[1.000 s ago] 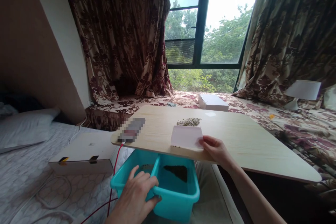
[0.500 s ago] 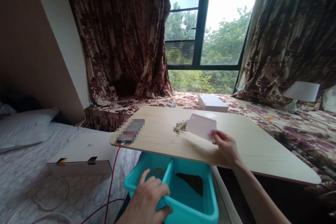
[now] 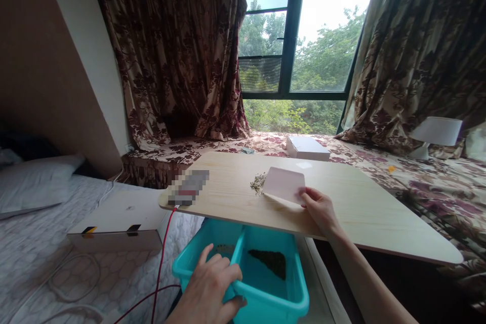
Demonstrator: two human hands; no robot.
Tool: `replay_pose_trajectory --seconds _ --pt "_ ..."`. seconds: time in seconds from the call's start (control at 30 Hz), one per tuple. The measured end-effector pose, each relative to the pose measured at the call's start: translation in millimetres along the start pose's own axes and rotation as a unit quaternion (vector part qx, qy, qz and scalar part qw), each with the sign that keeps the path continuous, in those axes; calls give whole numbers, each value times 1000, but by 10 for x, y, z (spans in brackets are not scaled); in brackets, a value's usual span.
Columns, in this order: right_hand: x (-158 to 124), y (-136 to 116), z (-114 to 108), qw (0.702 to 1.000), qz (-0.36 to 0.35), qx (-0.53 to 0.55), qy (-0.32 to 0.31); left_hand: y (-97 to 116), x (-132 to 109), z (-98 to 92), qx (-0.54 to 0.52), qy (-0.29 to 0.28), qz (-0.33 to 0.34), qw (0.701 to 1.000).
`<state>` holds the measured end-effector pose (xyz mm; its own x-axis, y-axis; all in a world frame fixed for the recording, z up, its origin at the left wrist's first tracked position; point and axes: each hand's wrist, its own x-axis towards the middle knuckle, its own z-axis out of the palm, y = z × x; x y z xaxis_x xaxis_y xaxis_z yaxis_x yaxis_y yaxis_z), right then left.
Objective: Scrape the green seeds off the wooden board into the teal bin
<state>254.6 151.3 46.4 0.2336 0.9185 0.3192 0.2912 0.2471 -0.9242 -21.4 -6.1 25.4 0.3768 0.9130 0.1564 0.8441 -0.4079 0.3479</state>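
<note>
My right hand [image 3: 319, 208] pinches the right edge of a thin white plastic scraper [image 3: 284, 185] between thumb and fingers. The scraper is tilted over the wooden tabletop [image 3: 379, 207], its left side next to a small heap of dried greenish-brown bits [image 3: 258, 183]. Whether it touches the board or the heap I cannot tell. My left hand [image 3: 214, 283] grips the near rim of a two-compartment teal bin [image 3: 301, 283], index finger raised. In the bin's right compartment lies a dark patch of the same kind of bits [image 3: 269, 262]; a few light bits show in the left one.
A pixelated phone-like device [image 3: 189, 188] with a red cable [image 3: 163, 258] sits at the board's left end. A white square [image 3: 304, 165] lies towards the back. To the left, a white box [image 3: 117, 215] rests on the bed; another box [image 3: 307, 148] stands on the window ledge.
My right hand and the scraper have moved slightly left, closer to the heap. The teal bin, with my left hand on it, has shifted a little left.
</note>
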Motion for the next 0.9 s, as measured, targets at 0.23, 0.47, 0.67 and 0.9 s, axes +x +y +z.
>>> replay_pose_trajectory --seconds 0.23,0.47,0.67,0.9 --pt "9 -2 33 1000 -10 16 -7 9 5 -23 -3 -2 1 1000" --pt "-7 8 9 1000 2 27 -12 22 -3 -32 -6 -8 -5 1000" --pt "-46 3 -26 999 12 22 19 54 -8 -81 -10 -25 -21 999" --pt "-61 -12 -29 999 21 15 22 49 8 -92 -11 -28 -26 999"
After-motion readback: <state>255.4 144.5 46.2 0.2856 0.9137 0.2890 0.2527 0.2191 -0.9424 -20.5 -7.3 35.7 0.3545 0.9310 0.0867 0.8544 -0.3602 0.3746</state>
